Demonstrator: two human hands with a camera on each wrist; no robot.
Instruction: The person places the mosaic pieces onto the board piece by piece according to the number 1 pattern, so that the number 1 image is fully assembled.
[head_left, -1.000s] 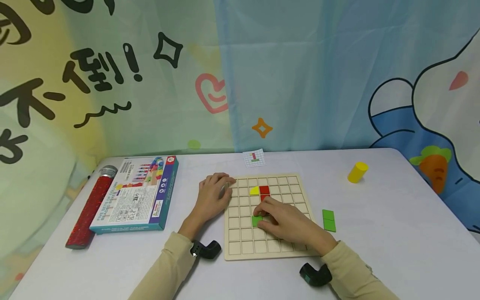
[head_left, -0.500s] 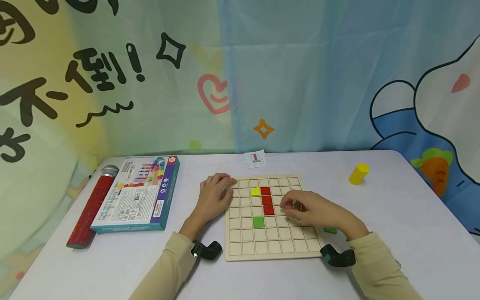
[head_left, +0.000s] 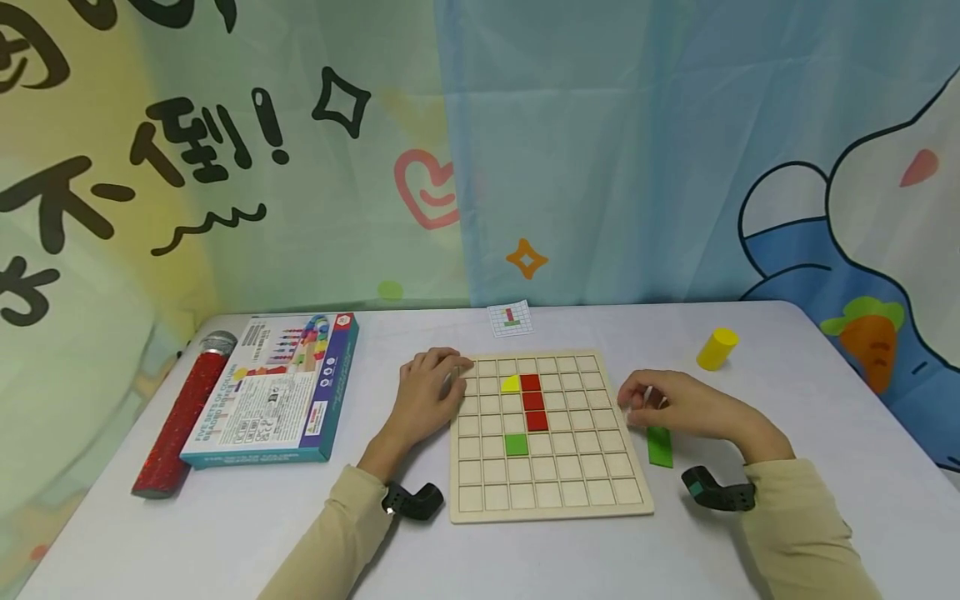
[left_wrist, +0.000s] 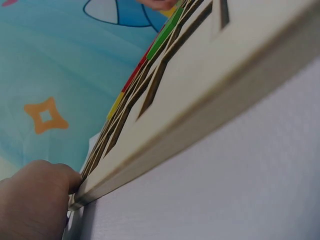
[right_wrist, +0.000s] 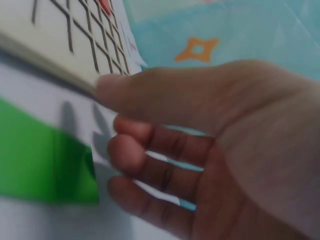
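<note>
A square wooden grid board [head_left: 555, 492] lies on the table. A yellow piece [head_left: 511, 383], a column of red squares [head_left: 533, 402] and a green square [head_left: 516, 444] sit in its cells. My left hand [head_left: 431, 393] rests at the board's upper left edge, fingertips touching the corner; the left wrist view shows a digit on the rim. Right of the board, my right hand [head_left: 693, 407] hovers with loosely curved fingers and nothing visible between thumb and fingers [right_wrist: 132, 150]. Just below it lies a green two-square piece [head_left: 660, 448], its far end covered by the hand.
Behind the board lies a small pattern card [head_left: 510, 318]. A yellow cylinder [head_left: 717, 348] stands at the right rear. At the left are a flat boxed set [head_left: 273, 392] and a red glittery tube with a silver end [head_left: 183, 417]. A printed curtain [head_left: 600, 167] hangs behind the table.
My right hand has moved from over the board out to its right side, near the loose green piece, uncovering the red column and the green square. The left hand keeps its place.
</note>
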